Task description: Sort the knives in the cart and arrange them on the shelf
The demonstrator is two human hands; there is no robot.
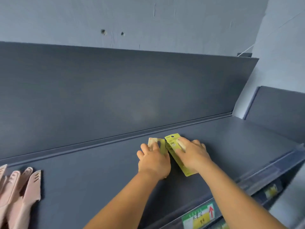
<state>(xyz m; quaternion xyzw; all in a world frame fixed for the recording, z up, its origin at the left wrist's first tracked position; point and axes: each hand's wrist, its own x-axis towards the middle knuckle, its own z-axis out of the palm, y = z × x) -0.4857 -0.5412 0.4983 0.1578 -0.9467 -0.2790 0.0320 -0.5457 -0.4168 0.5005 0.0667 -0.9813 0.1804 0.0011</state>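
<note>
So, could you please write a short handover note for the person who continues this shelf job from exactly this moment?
Left hand: lies on the paler knife pack, fingers over it.
Right hand: lies on the yellow-green knife pack, fingers spread on it.
Both packs lie flat, side by side, mid-shelf.
Pink knives already lie in a row at the shelf's left end.
Done: the pink group, and two packs put down.
Left: square up the two packs; the cart is out of view, so the remaining stock is unknown.
</note>
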